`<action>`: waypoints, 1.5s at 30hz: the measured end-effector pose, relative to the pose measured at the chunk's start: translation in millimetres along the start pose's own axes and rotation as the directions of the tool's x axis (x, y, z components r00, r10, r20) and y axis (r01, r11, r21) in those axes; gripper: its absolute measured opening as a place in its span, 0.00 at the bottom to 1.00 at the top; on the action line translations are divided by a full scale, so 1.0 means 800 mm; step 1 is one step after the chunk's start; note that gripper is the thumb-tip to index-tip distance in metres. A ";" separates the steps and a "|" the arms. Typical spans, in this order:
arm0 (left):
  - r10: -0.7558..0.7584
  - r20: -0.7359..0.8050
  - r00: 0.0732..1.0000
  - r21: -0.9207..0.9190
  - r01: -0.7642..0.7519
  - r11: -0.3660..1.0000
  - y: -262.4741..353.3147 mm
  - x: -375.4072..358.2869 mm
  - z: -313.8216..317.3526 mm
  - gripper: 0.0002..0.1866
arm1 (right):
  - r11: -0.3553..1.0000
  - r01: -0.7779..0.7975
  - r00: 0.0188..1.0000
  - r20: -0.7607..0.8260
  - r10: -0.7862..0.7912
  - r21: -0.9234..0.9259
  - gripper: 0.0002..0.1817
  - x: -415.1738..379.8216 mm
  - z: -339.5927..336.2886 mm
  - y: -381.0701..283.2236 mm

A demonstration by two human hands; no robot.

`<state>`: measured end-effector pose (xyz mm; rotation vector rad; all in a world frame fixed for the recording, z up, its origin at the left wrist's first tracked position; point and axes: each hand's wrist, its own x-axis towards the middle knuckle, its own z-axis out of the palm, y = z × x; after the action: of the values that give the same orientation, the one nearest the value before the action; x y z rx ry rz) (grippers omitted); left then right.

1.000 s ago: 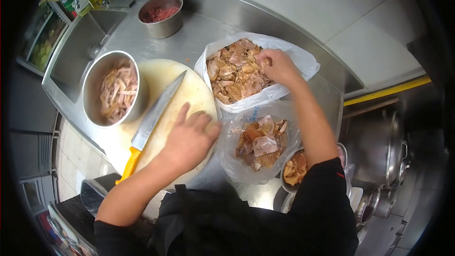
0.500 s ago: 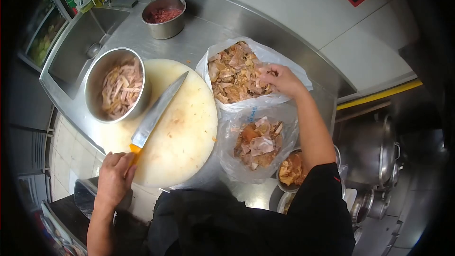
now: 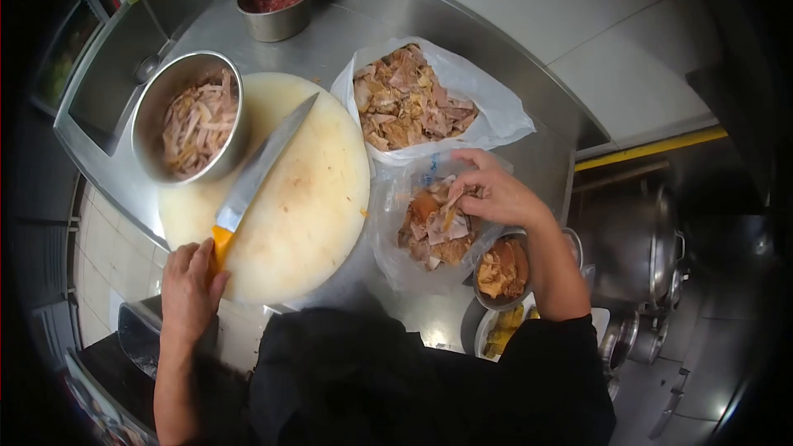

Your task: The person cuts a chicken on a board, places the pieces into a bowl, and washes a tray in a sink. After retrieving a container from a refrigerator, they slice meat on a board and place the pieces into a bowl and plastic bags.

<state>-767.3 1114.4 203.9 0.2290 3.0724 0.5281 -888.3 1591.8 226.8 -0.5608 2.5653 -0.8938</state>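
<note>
While our left hand wraps its fingers round the yellow handle of the chef's knife, our right hand pinches a thin meat scrap between thumb and fingertips, above the clear plastic bag of cooked meat pieces. We have the knife lying diagonally on the round cutting board, handle at the edge nearest us, presumably for an easy grip and a steady blade. The white plastic bag of meat gapes just beyond the clear one, both beside the board, likely so our right hand reaches either. We see the steel pot of meat strips at the board's left edge, probably for short reach; whether it overlaps the board, we can't tell. Red minced-looking meat sits in a smaller steel pot farther back.
</note>
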 end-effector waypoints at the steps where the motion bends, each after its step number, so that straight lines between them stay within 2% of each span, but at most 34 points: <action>1: -0.020 -0.005 1.000 -0.002 0.020 1.000 0.003 0.000 0.002 0.30 | 0.999 0.017 0.996 -0.088 -0.021 -0.045 0.10 -0.006 0.006 0.003; 2: -0.040 -0.013 0.999 -0.003 0.040 0.999 0.008 0.000 0.004 0.31 | 0.999 0.032 0.985 -0.169 -0.034 -0.013 0.09 -0.009 0.010 0.009; 5: -0.047 -0.013 0.999 -0.012 0.047 0.999 0.013 0.004 0.008 0.33 | 0.904 -0.055 0.961 -0.223 0.163 0.424 0.06 -0.013 0.019 0.024; 8: -0.021 -0.013 1.000 -0.026 0.021 0.999 0.013 0.014 0.019 0.36 | 0.821 -0.189 0.886 -0.267 0.379 0.540 0.07 -0.015 0.017 0.002; 9: -0.020 -0.018 1.000 -0.022 0.020 1.000 0.010 0.019 0.024 0.36 | 0.830 -0.137 0.893 -0.296 0.340 0.540 0.07 -0.011 0.021 -0.005; 10: -0.006 -0.015 1.000 -0.094 0.004 0.996 0.004 0.024 0.032 0.34 | 0.834 -0.080 0.901 -0.318 0.294 0.546 0.08 -0.003 0.029 -0.013; 11: -0.031 0.048 0.998 -0.054 0.034 0.998 0.003 0.031 0.033 0.32 | 0.831 -0.022 0.909 -0.336 0.248 0.555 0.08 0.005 0.039 -0.026; 12: 0.001 0.021 1.000 -0.028 0.000 1.000 -0.001 0.037 0.039 0.31 | 0.841 -0.020 0.910 -0.339 0.239 0.541 0.07 0.015 0.049 -0.061; 15: -0.083 0.047 0.995 0.035 0.081 0.996 0.009 0.036 0.022 0.25 | 0.952 0.263 0.867 -0.471 -0.162 0.156 0.09 0.050 0.105 -0.135; 16: -0.124 0.066 0.990 0.020 0.123 0.992 0.009 0.028 0.010 0.22 | 0.914 0.391 0.780 -0.486 -0.394 -0.113 0.10 0.063 0.126 -0.157; 17: -0.160 0.086 0.983 0.002 0.161 0.987 0.010 0.017 -0.004 0.19 | 0.796 0.474 0.664 -0.442 -0.604 -0.376 0.11 0.076 0.150 -0.176; 19: -0.204 0.145 0.968 -0.018 0.208 0.978 -0.001 -0.011 -0.022 0.14 | 0.810 0.389 0.783 -0.306 -0.541 -0.439 0.13 0.100 0.228 -0.190; 22: -0.236 0.204 0.950 -0.026 0.246 0.969 -0.015 -0.064 -0.045 0.09 | 0.868 0.437 0.834 -0.256 -0.489 -0.235 0.15 0.088 0.251 -0.226; 25: -0.251 0.220 0.943 -0.069 0.272 0.960 -0.014 -0.106 -0.050 0.08 | 0.869 0.454 0.837 -0.240 -0.492 -0.195 0.17 0.099 0.242 -0.208; 26: -0.196 0.266 0.944 -0.076 0.223 0.972 -0.021 -0.108 -0.047 0.17 | 0.869 0.475 0.847 -0.195 -0.495 -0.142 0.17 0.103 0.242 -0.205; 29: -0.246 0.435 0.866 0.110 0.220 0.969 -0.013 -0.116 -0.070 0.33 | 0.864 0.481 0.861 -0.103 -0.497 -0.151 0.17 0.109 0.260 -0.216; 30: -0.235 0.430 0.872 0.168 0.179 0.969 -0.013 -0.123 -0.074 0.43 | 0.870 0.464 0.868 -0.108 -0.484 -0.166 0.16 0.108 0.265 -0.222; 33: -0.263 0.497 0.827 0.247 0.156 0.956 0.004 -0.133 -0.103 0.42 | 0.884 0.419 0.883 -0.136 -0.450 -0.205 0.15 0.108 0.276 -0.240; 35: -0.257 0.464 0.848 0.237 0.160 0.958 -0.004 -0.133 -0.097 0.43 | 0.897 0.381 0.888 -0.183 -0.423 -0.224 0.13 0.109 0.282 -0.241; 39: -0.229 0.423 0.877 0.257 0.127 0.958 -0.014 -0.107 -0.050 0.43 | 0.882 0.400 0.857 -0.241 -0.456 -0.250 0.13 0.112 0.293 -0.232; 42: -0.228 0.470 0.853 0.276 0.103 0.956 -0.008 -0.101 -0.094 0.44 | 0.893 0.386 0.861 -0.257 -0.439 -0.232 0.11 0.107 0.292 -0.236; 45: -0.228 0.576 0.785 0.210 0.128 0.969 -0.012 -0.104 -0.090 0.43 | 0.906 0.376 0.863 -0.283 -0.418 -0.192 0.10 0.105 0.294 -0.237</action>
<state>-688.9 1069.6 268.2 0.0781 2.4714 0.1480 -805.7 1296.6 159.9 -1.1022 2.8691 -1.0228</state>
